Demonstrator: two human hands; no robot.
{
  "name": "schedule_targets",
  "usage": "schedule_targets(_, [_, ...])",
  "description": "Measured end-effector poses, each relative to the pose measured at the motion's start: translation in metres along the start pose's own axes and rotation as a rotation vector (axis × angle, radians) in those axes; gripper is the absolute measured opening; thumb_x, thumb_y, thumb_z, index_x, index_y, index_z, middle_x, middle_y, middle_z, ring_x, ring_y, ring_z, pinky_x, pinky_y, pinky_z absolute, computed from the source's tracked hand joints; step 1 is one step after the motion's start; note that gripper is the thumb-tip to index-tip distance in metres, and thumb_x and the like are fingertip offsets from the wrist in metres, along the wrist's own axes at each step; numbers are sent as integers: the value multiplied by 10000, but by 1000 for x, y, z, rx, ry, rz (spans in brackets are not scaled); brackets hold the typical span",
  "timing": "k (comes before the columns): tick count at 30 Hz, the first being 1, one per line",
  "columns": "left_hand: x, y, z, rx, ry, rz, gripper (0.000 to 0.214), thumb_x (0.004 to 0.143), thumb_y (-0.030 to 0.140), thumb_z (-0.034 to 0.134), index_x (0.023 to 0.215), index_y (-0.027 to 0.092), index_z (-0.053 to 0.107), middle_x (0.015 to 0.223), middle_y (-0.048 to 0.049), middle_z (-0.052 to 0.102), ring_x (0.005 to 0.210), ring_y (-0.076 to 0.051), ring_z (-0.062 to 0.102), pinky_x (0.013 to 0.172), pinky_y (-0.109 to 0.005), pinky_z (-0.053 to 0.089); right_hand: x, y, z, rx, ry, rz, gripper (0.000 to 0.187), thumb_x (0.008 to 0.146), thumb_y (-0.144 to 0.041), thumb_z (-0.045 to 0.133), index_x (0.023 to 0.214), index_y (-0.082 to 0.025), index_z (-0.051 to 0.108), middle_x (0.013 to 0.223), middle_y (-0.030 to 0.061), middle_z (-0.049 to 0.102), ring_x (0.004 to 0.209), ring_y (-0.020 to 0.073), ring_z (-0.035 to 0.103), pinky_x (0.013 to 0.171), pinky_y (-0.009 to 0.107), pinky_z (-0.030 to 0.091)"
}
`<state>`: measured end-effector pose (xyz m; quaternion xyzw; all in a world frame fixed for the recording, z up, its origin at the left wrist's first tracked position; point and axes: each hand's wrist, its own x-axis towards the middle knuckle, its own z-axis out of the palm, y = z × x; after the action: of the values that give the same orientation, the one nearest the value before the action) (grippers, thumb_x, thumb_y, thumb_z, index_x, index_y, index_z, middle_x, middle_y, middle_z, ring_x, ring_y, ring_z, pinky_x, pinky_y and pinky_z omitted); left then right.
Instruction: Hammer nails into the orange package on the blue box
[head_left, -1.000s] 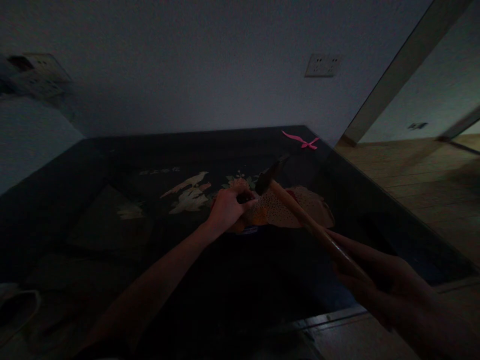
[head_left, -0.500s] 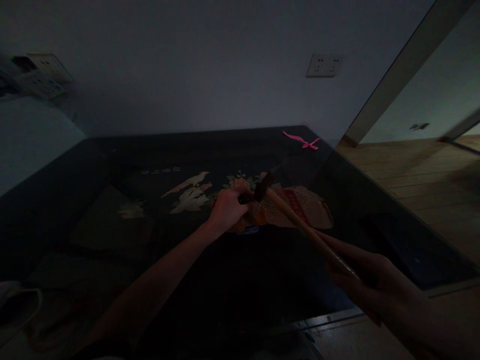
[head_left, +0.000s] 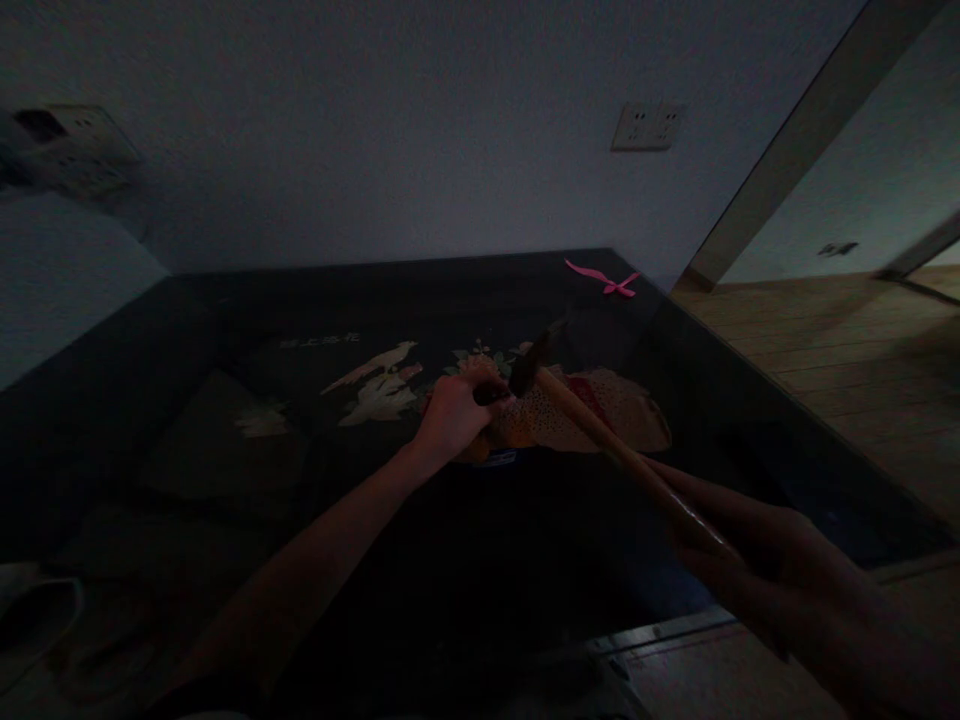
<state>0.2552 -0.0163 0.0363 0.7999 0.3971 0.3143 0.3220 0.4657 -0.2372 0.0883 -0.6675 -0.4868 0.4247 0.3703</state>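
My right hand point(head_left: 757, 560) grips the wooden handle of a hammer point(head_left: 622, 450), which slants up and left across the table. Its dark head is close to my left hand point(head_left: 454, 405). That hand is closed, the fingers pinched together by a small dark thing I cannot make out in the dim light. Under and beside the fingers lies a flat tan piece point(head_left: 626, 405) with dark dots and a red band; its kind is unclear. The left part of this piece is partly hidden by my hand and the hammer.
The dark glossy table point(head_left: 420, 590) carries bird and flower pictures. A pink ribbon point(head_left: 619, 287) lies near its far right corner, and a dark flat object point(head_left: 795, 490) is at the right. Wall sockets point(head_left: 649, 127) are behind. A pale cup-like object point(head_left: 41, 610) stands at lower left.
The hammer has shifted slightly right, its head a little farther from my left fingers. My right hand has moved right and slightly down with it. My left hand stays in place.
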Motion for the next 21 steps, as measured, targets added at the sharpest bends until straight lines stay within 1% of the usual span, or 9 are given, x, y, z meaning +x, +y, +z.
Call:
schedule_targets(2, [0,1,-1,-21,-3,19,68,772,199,690,834,194,716,835,-23,735,761,-163,675,733,-278,521,-1,4,-3,-6,36,5,594,805,-417,696,1369,-303,548,920,48,762,934,265,693,765,326,592])
schedule_targets(3, [0,1,-1,-25,-4,29,66,772,193,689,832,192,715,833,-21,734,756,-160,673,732,-276,519,0,5,-4,-8,44,9,601,803,-416,697,1372,-301,544,908,45,760,903,258,697,734,317,597])
schedule_targets(7, [0,3,-1,3,-5,8,116,746,156,695,857,180,718,851,-27,734,779,-172,673,745,-290,515,1,4,-2,3,-33,22,583,799,-392,707,1358,-323,557,994,35,749,765,190,679,593,223,567])
schedule_targets(10, [0,2,-1,-22,-8,5,110,754,162,688,859,179,717,869,-31,736,800,-173,678,761,-291,517,-2,-4,3,9,74,58,565,782,-417,714,1326,-325,593,786,-3,724,535,119,567,429,171,469])
schedule_targets(11, [0,1,-1,-32,-8,9,93,764,175,685,851,180,715,865,-30,736,797,-171,680,762,-289,519,-4,-6,5,13,123,60,556,769,-428,722,1304,-326,613,728,-14,700,507,112,538,413,172,451])
schedule_targets(13, [-1,0,-1,-32,-5,17,68,775,200,682,835,182,710,846,-30,735,778,-166,680,755,-287,521,-5,-10,7,25,171,34,540,748,-444,732,1268,-323,647,669,-15,661,561,141,563,465,198,484])
schedule_targets(15, [-1,0,-1,-24,-5,19,68,776,209,684,835,185,710,838,-28,734,768,-166,679,749,-287,522,-4,-13,8,39,159,3,536,743,-452,729,1255,-305,662,718,7,677,648,176,597,528,232,516])
schedule_targets(19, [-1,1,0,-21,-9,-5,129,744,161,697,867,194,715,858,-19,740,789,-176,681,743,-289,525,-1,-11,6,18,62,69,569,770,-424,701,1318,-304,605,922,32,723,520,115,528,385,185,419])
schedule_targets(21, [-1,1,0,-22,-6,-10,116,748,170,701,860,192,715,848,-21,738,783,-174,681,742,-290,527,-1,-8,3,-3,62,58,575,781,-418,696,1333,-298,590,804,15,712,464,98,489,350,169,384])
